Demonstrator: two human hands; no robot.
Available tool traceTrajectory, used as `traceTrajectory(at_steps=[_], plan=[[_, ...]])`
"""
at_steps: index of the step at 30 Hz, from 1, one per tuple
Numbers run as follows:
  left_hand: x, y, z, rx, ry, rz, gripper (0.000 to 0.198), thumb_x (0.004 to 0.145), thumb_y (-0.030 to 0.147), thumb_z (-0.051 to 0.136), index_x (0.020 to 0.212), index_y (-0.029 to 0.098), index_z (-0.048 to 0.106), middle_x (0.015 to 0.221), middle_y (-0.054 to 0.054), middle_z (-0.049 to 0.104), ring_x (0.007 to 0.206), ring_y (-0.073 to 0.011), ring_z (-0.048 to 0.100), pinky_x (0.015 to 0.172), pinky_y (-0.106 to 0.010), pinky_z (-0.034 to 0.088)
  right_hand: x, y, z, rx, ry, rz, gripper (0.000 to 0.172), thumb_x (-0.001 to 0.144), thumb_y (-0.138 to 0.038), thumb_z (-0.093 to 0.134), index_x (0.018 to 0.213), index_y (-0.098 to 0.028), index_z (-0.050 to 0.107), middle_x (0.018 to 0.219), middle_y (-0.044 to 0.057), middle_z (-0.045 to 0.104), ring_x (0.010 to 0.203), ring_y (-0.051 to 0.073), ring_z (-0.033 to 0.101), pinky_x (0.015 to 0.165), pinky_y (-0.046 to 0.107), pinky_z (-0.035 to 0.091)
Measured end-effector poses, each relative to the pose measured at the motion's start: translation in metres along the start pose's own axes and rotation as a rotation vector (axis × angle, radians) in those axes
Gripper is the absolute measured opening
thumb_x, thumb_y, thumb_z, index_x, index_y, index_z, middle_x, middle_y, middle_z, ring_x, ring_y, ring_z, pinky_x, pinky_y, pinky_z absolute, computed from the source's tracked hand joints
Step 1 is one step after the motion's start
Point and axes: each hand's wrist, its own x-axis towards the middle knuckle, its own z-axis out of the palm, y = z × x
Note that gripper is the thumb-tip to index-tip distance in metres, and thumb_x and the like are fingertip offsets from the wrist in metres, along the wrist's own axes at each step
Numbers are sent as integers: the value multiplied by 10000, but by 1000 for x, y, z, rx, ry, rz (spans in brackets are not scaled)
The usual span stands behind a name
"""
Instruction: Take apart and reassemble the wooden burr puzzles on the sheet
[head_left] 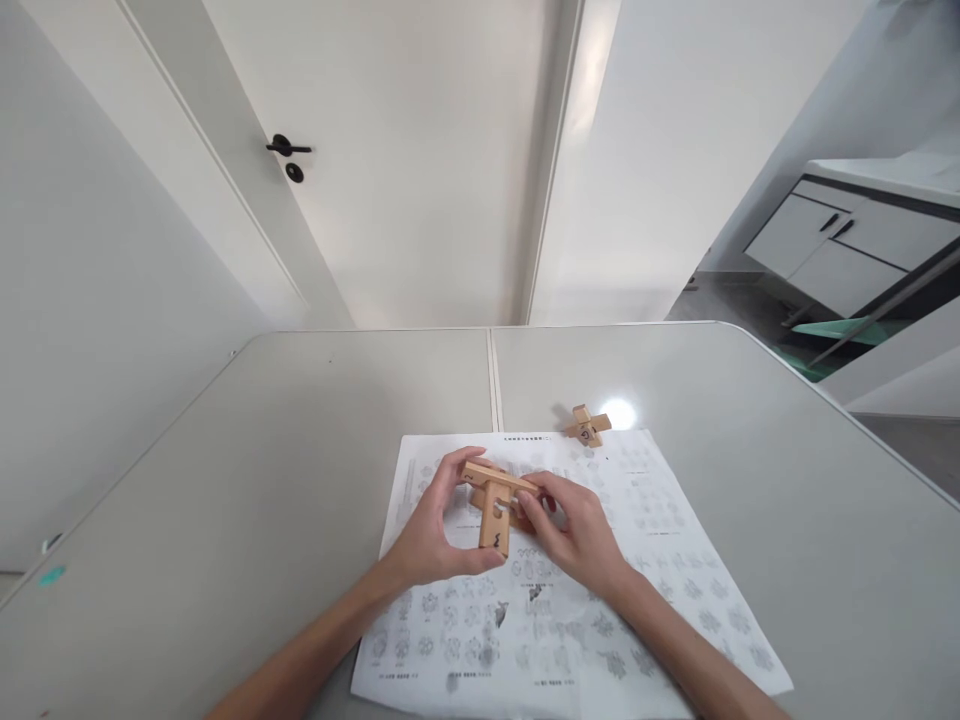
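Observation:
Between my two hands, above a printed sheet, are notched wooden puzzle pieces point(494, 515) joined in a T-like shape, with dark hand-drawn marks on them. My left hand point(431, 525) grips them from the left, its thumb under the lower end of the upright piece and its fingers at the top. On the other side my right hand point(574, 525) pinches the right end of the crossing piece. Part of another wooden piece shows behind the upright one. Beyond my right hand, a small cross-shaped wooden puzzle assembly point(589, 426) marked "G" rests by the sheet's far edge.
The large white instruction sheet point(667, 610), printed with rows of small diagrams, lies on the grey table point(225, 520). A seam point(493, 380) runs across the table's far half. Behind it stand a white door point(420, 150) and, at right, a white cabinet point(847, 240).

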Motion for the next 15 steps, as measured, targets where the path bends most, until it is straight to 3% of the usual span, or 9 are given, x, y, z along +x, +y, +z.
traceTrajectory(at_steps=[8,12,15], plan=[[0,-4,-2,-2,17,1,1029,653,402,943,1493,319,353,1388,-136,540,1356,-378,490,1171,-534,319,-1,2,1,-29,37,10,260,1053,-377,484,985,-218,677,703,23,677,588,171,553,573,297,444],[-3,-6,0,34,55,-7,1082,572,411,981,1464,303,377,1458,-142,456,1391,-401,436,1180,-539,313,1,5,1,-24,42,24,254,1053,-376,495,958,-222,672,703,14,675,579,169,560,582,292,447],[-3,-4,2,16,45,-40,1071,632,397,954,1500,318,331,1495,-142,430,1413,-391,416,1192,-545,294,2,6,0,-8,54,21,255,1058,-384,484,970,-226,665,728,23,680,610,182,586,609,297,468]])
